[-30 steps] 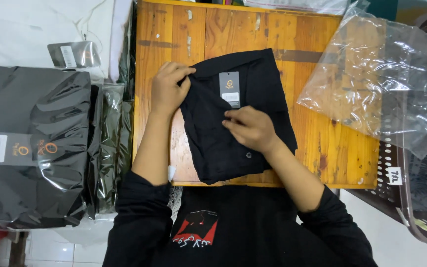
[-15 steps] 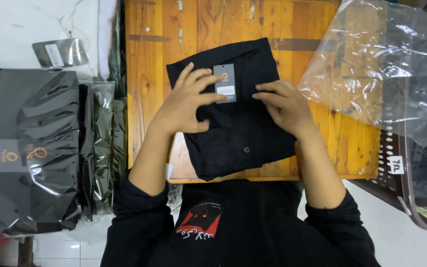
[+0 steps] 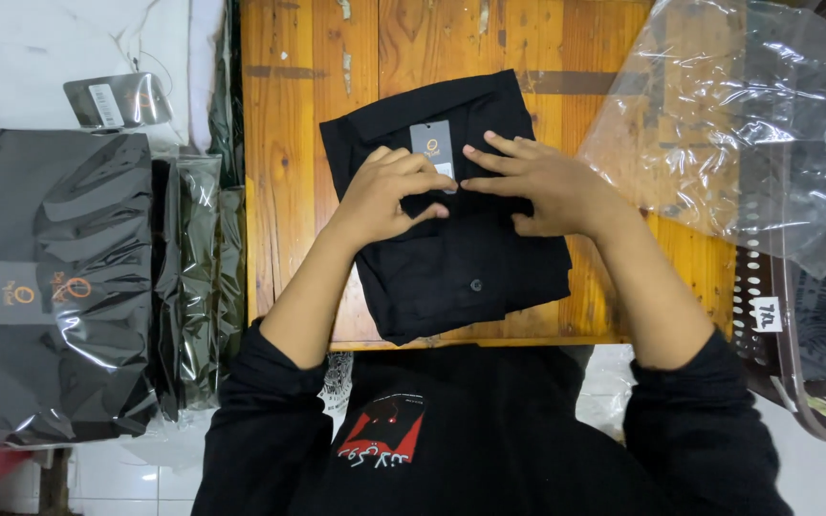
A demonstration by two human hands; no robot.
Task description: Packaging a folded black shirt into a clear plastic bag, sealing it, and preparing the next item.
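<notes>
- Resting on the wooden plank table (image 3: 289,143), a folded black cloth garment (image 3: 461,268) is pressed flat by both hands.
- The left hand (image 3: 389,196) is laid on it with fingers loosely curled, nothing clamped.
- The right hand (image 3: 547,186) is spread flat, fingers apart.
- A small grey paper tag (image 3: 430,141) is seen just above the fingertips.
- A crumpled clear plastic bag (image 3: 738,124) lies to the right of the right hand.

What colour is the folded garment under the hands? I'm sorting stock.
Plain black, seen in the head view: the folded garment lies on the wooden table.

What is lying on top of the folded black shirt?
Both hands rest on the folded black shirt: left hand, right hand. A grey tag lies there too, its lower part covered by the fingers.
</notes>
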